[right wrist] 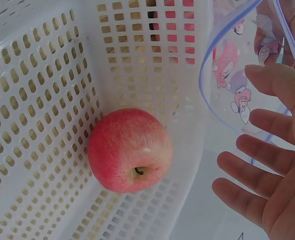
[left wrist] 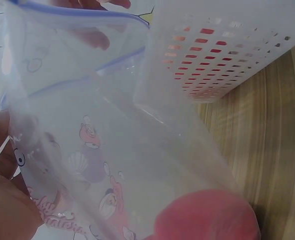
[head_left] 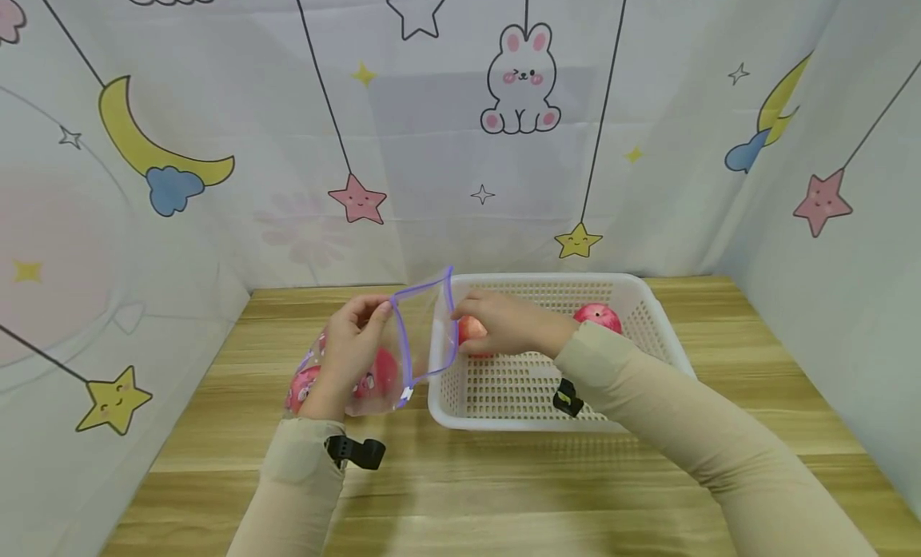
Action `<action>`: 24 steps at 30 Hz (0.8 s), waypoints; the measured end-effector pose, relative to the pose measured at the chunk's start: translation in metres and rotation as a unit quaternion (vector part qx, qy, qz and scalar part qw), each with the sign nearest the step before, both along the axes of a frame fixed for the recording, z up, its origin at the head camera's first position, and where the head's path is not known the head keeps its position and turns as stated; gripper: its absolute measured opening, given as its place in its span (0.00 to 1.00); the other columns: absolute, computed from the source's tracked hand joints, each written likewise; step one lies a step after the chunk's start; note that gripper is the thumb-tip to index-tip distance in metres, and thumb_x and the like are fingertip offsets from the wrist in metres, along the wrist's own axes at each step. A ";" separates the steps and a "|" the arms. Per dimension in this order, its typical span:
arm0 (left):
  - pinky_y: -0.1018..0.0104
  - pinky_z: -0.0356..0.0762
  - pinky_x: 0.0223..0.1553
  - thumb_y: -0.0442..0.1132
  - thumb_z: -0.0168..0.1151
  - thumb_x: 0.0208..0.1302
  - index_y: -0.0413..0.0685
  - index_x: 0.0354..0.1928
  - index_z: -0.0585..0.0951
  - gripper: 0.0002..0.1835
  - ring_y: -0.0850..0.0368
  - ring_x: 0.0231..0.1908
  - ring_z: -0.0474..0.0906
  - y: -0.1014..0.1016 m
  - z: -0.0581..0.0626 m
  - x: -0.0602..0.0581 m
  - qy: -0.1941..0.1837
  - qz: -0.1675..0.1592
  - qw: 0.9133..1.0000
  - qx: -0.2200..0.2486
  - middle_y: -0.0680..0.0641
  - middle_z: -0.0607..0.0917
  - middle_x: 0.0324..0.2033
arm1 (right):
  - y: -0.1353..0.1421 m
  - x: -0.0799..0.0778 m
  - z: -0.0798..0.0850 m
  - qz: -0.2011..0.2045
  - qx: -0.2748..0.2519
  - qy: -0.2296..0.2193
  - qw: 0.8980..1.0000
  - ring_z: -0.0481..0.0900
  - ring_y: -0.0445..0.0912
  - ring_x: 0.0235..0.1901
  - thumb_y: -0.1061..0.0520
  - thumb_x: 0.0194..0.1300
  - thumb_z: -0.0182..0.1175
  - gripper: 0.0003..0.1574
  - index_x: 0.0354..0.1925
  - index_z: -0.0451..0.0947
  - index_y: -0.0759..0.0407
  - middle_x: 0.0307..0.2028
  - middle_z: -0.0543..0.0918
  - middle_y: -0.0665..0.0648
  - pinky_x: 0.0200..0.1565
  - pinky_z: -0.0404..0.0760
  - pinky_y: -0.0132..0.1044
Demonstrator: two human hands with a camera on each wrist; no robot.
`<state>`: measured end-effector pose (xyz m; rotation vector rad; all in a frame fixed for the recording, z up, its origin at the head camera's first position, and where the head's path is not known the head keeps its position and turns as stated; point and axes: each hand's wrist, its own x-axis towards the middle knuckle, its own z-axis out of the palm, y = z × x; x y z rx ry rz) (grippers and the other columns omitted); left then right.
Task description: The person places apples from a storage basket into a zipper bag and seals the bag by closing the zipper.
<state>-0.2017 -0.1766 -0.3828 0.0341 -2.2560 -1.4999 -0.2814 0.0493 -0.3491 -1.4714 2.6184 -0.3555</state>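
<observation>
My left hand point(head_left: 354, 345) pinches the side of a clear zip bag point(head_left: 420, 325) near its purple-edged mouth, which gapes toward the basket. Round red fruit point(left wrist: 207, 217) lies inside at the bottom of the bag, seen through printed cartoon figures. With fingers spread and nothing between them, my right hand point(right wrist: 272, 165) is beside the bag's mouth, over the left end of the white plastic basket point(head_left: 547, 423). Below that hand, a red apple point(right wrist: 130, 150) with its stem showing sits in the basket's corner. Another red fruit point(head_left: 597, 317) lies toward the basket's back right.
The perforated basket stands on a wood-grain table point(head_left: 504, 493), close to the back edge. A white curtain point(head_left: 446, 141) printed with stars, moons and a rabbit hangs behind and along both sides. The bag's mouth overlaps the basket's left rim in the head view.
</observation>
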 end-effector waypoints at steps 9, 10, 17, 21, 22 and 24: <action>0.78 0.72 0.37 0.40 0.56 0.68 0.39 0.46 0.80 0.12 0.65 0.35 0.73 0.000 0.000 0.001 0.002 -0.009 1.000 0.007 0.42 0.82 0.39 | 0.003 -0.004 -0.005 -0.008 0.005 0.000 1.000 0.75 0.49 0.55 0.46 0.59 0.64 0.30 0.57 0.74 0.58 0.54 0.76 0.56 0.59 0.72 0.43; 0.78 0.72 0.37 0.40 0.56 0.68 0.39 0.46 0.80 0.12 0.65 0.36 0.73 0.000 0.000 0.001 0.003 -0.009 1.000 0.009 0.41 0.82 0.39 | 0.003 -0.004 -0.005 -0.010 0.005 0.000 1.000 0.74 0.49 0.55 0.46 0.59 0.64 0.30 0.57 0.74 0.57 0.54 0.76 0.56 0.59 0.73 0.43; 0.79 0.73 0.41 0.39 0.55 0.68 0.38 0.47 0.80 0.13 0.67 0.39 0.74 0.000 0.001 0.002 0.000 -0.014 1.000 0.004 0.39 0.83 0.43 | 0.004 -0.006 -0.006 -0.020 0.010 0.002 1.000 0.75 0.48 0.54 0.46 0.58 0.64 0.30 0.57 0.74 0.56 0.54 0.75 0.54 0.57 0.74 0.44; 0.77 0.74 0.42 0.40 0.57 0.68 0.39 0.46 0.81 0.13 0.66 0.40 0.75 0.000 0.000 0.002 0.002 -0.025 1.000 -0.008 0.41 0.83 0.43 | 0.004 -0.007 -0.007 -0.024 0.011 -0.004 1.000 0.75 0.48 0.54 0.47 0.58 0.64 0.30 0.57 0.74 0.57 0.55 0.75 0.55 0.56 0.74 0.44; 0.76 0.75 0.44 0.41 0.57 0.68 0.39 0.46 0.81 0.13 0.65 0.41 0.76 0.000 -0.001 0.002 -0.002 -0.028 1.000 -0.008 0.41 0.83 0.44 | 0.004 -0.007 -0.007 -0.024 0.011 -0.006 1.000 0.75 0.48 0.54 0.47 0.58 0.64 0.30 0.57 0.74 0.57 0.55 0.75 0.56 0.57 0.74 0.44; 0.73 0.75 0.46 0.43 0.57 0.67 0.40 0.47 0.81 0.14 0.64 0.42 0.75 -0.001 -0.002 0.002 -0.011 -0.036 0.999 -0.009 0.42 0.83 0.44 | 0.004 -0.007 -0.007 -0.025 0.010 -0.010 1.000 0.75 0.49 0.55 0.48 0.58 0.64 0.31 0.57 0.74 0.58 0.55 0.75 0.57 0.57 0.74 0.44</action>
